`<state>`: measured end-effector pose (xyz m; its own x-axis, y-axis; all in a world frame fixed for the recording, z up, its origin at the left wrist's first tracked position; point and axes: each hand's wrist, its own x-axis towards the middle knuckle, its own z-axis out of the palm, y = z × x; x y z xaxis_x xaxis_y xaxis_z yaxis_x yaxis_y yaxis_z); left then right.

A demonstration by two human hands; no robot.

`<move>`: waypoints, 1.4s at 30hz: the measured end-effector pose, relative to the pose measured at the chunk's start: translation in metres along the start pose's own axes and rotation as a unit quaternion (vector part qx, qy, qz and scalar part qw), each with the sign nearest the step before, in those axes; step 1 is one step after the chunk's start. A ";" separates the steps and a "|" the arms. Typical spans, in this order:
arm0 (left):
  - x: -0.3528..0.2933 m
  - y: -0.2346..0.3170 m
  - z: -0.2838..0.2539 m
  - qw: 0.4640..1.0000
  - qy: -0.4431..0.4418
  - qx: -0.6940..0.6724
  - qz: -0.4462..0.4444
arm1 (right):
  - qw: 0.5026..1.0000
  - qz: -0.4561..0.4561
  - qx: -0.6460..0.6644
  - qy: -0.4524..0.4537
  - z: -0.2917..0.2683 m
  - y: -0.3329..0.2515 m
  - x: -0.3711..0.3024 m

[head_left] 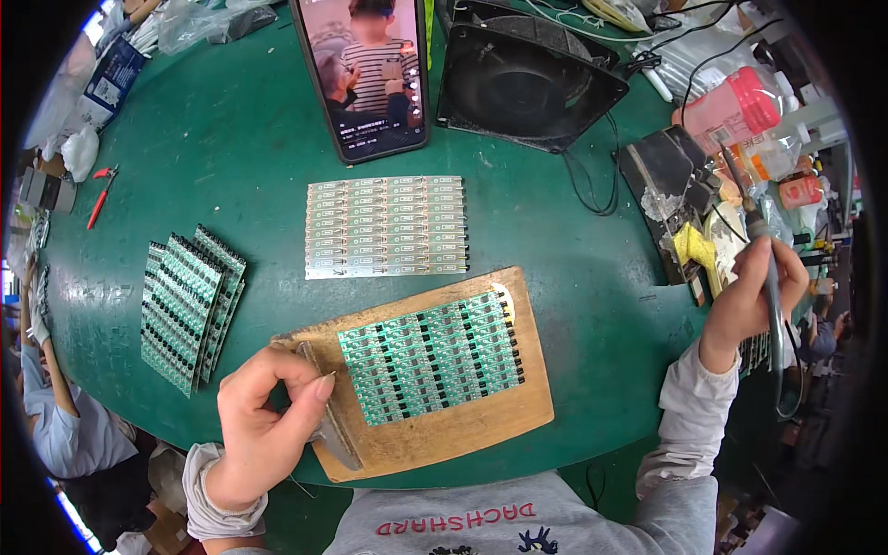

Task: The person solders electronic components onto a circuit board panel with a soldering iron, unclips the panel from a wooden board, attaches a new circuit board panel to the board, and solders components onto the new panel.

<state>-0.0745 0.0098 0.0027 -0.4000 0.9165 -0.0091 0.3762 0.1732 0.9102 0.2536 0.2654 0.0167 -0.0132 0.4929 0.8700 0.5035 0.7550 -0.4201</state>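
Observation:
My right hand (754,291), raised at the right, is closed round a soldering iron (757,222), its tip pointing up and away and its cord hanging below. At the left edge of a wooden board (453,453), my left hand (268,416) pinches what looks like thin solder wire (333,374), of which only a short end shows. A green circuit board panel (430,356) with rows of small black parts lies on the wood, right of that hand. Under my left fingers runs a metal strip (338,435). Beyond the board lies a pale panel (384,227), apart from both hands.
Stacked circuit panels (190,310) lean together at left, near red-handled cutters (102,199). A phone (365,79) stands at the back beside a black fan (527,83). At right are a soldering stand (671,176) with a yellow sponge (694,245) and a pink-lidded jar (735,111).

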 end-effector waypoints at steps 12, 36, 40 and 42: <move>-0.017 0.033 -0.012 0.994 0.005 0.026 -0.104 | 0.996 0.049 -0.053 -0.058 0.001 0.010 -0.010; 0.010 0.011 0.035 0.955 -0.096 0.176 0.221 | 0.850 -0.048 0.335 -0.405 0.004 -0.105 -0.072; 0.014 0.009 0.036 0.956 -0.082 0.166 0.229 | 0.838 -0.039 0.291 -0.460 0.002 -0.115 -0.072; 0.013 0.008 0.038 0.955 -0.075 0.165 0.235 | 0.858 -0.028 0.279 -0.431 0.001 -0.117 -0.075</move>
<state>-0.0450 0.0370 -0.0059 -0.0067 0.9581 0.2862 0.7372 -0.1886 0.6488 0.1946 0.1409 0.0002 -0.7788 0.4038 0.4800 -0.0070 0.7596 -0.6504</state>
